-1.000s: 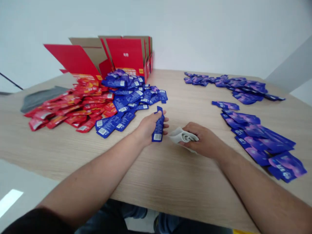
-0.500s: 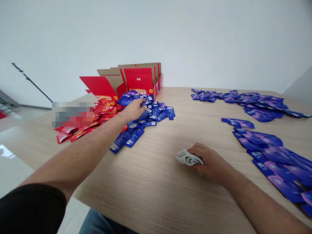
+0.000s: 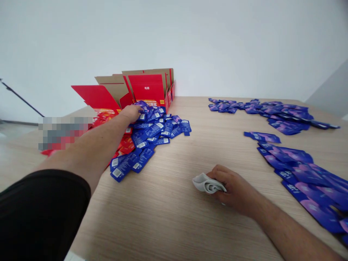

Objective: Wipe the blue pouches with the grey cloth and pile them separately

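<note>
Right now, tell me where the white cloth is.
In the head view the white cloth sits on the wooden table right of centre, bunched under the right hand, with the laid-out blue sachets to its right.

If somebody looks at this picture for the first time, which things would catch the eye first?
The heap of blue sachets on the left of the table, before an open red carton, with the left hand on top. Nearer, the right hand grips a white cloth; rows of purple-blue sachets lie at right.

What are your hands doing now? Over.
Left hand on blue packet pile. Right hand holding white cloth on table. Red packets crowd pile's left side.
</note>
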